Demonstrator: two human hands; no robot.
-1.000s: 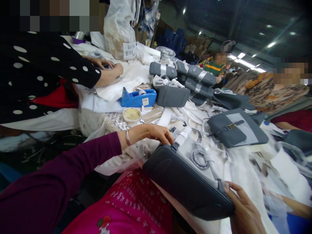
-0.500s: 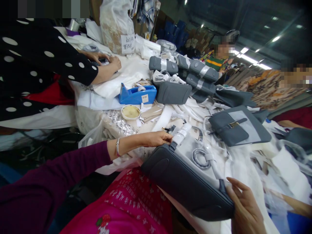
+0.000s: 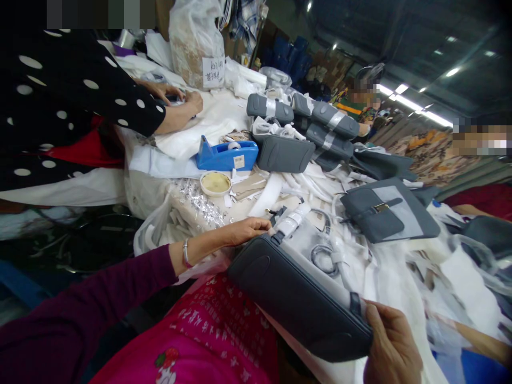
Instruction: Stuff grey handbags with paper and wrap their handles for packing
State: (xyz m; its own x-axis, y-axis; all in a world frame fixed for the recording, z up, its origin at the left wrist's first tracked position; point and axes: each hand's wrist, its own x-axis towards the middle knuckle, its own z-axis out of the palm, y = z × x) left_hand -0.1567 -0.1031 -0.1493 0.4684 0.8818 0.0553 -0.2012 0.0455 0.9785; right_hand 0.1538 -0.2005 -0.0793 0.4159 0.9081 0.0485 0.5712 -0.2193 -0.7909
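Bench (image 3: 220, 106), white-covered, cluttered. Co-worker's polka-dot sleeve (image 3: 100, 90) at far left; round dish (image 3: 216, 193), blue tape dispenser (image 3: 224, 161) just behind it; left hand (image 3: 244, 231), grip pinched on upper left corner of dark grey bag (image 3: 298, 301), between hands at near edge; right hand (image 3: 392, 344), grip clamped on its right end.

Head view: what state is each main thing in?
Near bag: tilted, held at both ends
Left hand: closed on that bag's left end
Right hand: gripping that bag's right end
Coiled strap: bound with white wrap
Buckled bag: lying flat
Tape dispenser: upright, tape loaded
Round dish: uncovered
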